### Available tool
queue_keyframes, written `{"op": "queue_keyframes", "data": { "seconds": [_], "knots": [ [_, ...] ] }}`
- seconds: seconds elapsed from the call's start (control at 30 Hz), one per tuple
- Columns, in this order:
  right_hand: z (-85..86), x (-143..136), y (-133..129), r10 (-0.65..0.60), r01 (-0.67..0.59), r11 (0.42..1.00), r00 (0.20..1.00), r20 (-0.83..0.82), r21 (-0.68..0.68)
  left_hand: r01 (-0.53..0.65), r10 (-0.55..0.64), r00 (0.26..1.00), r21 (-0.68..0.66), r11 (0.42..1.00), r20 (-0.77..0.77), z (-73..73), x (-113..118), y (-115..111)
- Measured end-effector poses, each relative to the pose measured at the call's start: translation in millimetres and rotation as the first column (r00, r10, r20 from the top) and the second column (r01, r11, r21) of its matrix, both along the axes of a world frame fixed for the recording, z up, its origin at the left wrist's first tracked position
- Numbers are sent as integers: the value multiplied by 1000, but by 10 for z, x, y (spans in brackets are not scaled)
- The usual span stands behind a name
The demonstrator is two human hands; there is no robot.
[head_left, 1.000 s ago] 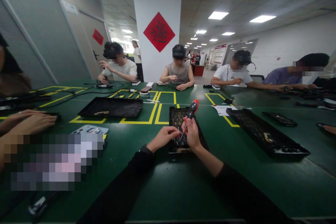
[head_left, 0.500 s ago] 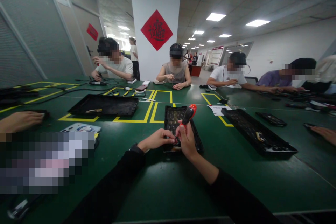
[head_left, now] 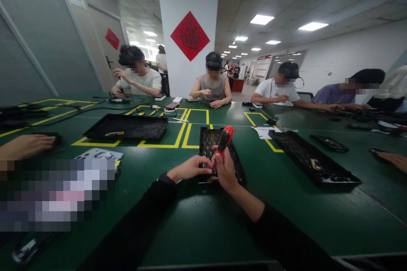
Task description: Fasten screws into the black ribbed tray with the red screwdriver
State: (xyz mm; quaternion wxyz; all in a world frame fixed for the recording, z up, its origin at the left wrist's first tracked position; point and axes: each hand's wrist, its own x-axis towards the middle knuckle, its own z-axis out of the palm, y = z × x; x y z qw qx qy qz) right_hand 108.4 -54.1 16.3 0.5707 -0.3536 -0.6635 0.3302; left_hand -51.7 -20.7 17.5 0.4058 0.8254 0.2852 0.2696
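A black tray (head_left: pixel 238 165) with small metallic pieces in rows lies on the green table (head_left: pixel 190 228). My right hand (head_left: pixel 225 169) is closed around a red-and-black screwdriver (head_left: pixel 226 137), whose handle end points up above the tray. Over the tray's near part, my left hand (head_left: pixel 194 167) has its fingers pinched beside the right fingers. What the left fingertips hold is too small and hidden to make out. The screwdriver's lower end is hidden behind my hands.
Another black tray (head_left: pixel 127 127) lies at the left, a long one (head_left: pixel 314 161) at the right, with a white paper (head_left: pixel 264 132) beside it. Several people sit across the table. Other people's hands (head_left: pixel 27 147) rest at both sides.
The screwdriver's handle has shifted slightly left and stands a bit more upright, with my right hand turned along with it. My left hand is nearly unmoved.
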Motion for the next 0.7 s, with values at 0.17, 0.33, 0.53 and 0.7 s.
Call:
{"op": "queue_keyframes", "data": {
  "seconds": [0.17, 0.33, 0.53, 0.7],
  "knots": [
    [-60, 0, 31, -26, 26, 999, 1000, -10, 32, 16, -16, 1000, 0, 1000, -1, 34, -5, -7],
    [-110, -1, 55, -42, 44, 998, 998, -41, 44, 32, -31, 999, -29, 999, 12, 31, -4, 4],
    [-96, 0, 50, -26, 29, 998, 999, -46, 51, 39, -39, 999, -32, 999, 20, 31, -1, 9],
    [-62, -6, 41, 3, -1, 999, 999, -54, 42, 40, -39, 999, -25, 999, 12, 29, -6, 13]
  ]
}}
